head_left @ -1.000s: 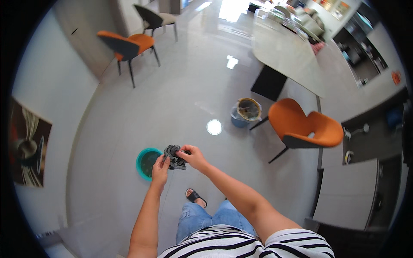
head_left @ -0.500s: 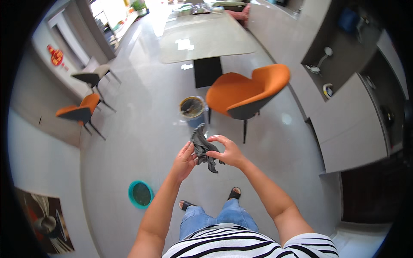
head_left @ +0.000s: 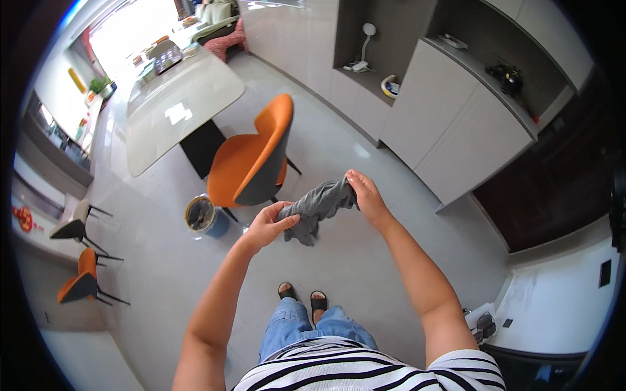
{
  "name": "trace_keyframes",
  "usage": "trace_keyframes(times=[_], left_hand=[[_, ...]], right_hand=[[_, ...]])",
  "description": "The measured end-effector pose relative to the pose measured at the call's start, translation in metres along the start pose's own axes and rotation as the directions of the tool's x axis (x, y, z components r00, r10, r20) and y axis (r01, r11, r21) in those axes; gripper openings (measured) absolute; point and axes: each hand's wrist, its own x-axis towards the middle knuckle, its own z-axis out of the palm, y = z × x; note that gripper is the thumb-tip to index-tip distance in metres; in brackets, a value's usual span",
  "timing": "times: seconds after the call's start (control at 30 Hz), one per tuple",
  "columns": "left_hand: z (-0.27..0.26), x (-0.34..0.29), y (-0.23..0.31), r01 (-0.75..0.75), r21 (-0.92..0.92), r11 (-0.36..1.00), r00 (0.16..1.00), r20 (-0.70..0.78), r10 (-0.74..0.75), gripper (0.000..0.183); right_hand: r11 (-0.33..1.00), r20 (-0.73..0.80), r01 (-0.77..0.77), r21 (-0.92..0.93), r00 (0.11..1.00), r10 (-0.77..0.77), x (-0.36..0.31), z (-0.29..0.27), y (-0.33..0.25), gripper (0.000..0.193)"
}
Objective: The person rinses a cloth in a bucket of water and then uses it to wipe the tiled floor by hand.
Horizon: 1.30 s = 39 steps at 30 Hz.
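A crumpled grey cloth (head_left: pixel 319 207) is stretched between my two hands, in front of me and above the floor. My left hand (head_left: pixel 266 228) pinches its left end, with the thumb lying over the fabric. At the upper right end, my right hand (head_left: pixel 366 197) grips a corner between thumb and fingers. The lower edge of the cloth hangs loose. To the left of my left hand, a blue bucket (head_left: pixel 218 227) with a yellowish rim stands on the floor; something dark and unclear is inside it.
An orange chair (head_left: pixel 228 163) stands beside the bucket, by a pale table (head_left: pixel 189 91). Further left are another orange chair (head_left: pixel 85 267) and a beige chair (head_left: pixel 79 218). Light cabinets (head_left: pixel 450 117) with open shelves line the right side. A dark door (head_left: pixel 548 189) lies beyond.
My view has swung to the right, so the room appears shifted left and the teal basin has left the picture. My hands have moved apart, spreading the bunched cloth wider.
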Motion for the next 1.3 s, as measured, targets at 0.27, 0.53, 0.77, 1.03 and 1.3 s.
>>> trace_keyframes(times=[0.27, 0.53, 0.77, 1.03, 1.3], left_hand=[[0.023, 0.122, 0.023, 0.15, -0.402, 0.903, 0.96, 0.278, -0.036, 0.015], [0.024, 0.224, 0.056, 0.115, -0.442, 0.889, 0.929, 0.365, 0.062, 0.036], [0.007, 0.338, 0.044, -0.026, -0.182, 0.983, 0.903, 0.417, 0.101, 0.036], [0.009, 0.437, 0.093, -0.321, 0.713, 0.623, 0.947, 0.224, 0.232, 0.02], [-0.005, 0.537, 0.106, -0.166, 0.883, 0.44, 0.966, 0.055, 0.254, 0.019]], right_hand=[[0.795, -0.093, 0.185, -0.578, 0.953, -0.289, 0.055, -0.058, -0.053, 0.014], [0.768, -0.25, -0.445, -0.461, 0.895, 0.369, 0.121, -0.116, -0.04, 0.019], [0.968, -0.216, -0.093, 0.232, 0.966, 0.144, 0.198, -0.15, -0.001, 0.014], [0.98, -0.324, 0.098, 0.175, 0.945, -0.037, 0.287, -0.247, -0.009, 0.023], [0.748, -0.127, 0.013, -0.663, 0.983, -0.13, 0.395, -0.325, -0.028, 0.01]])
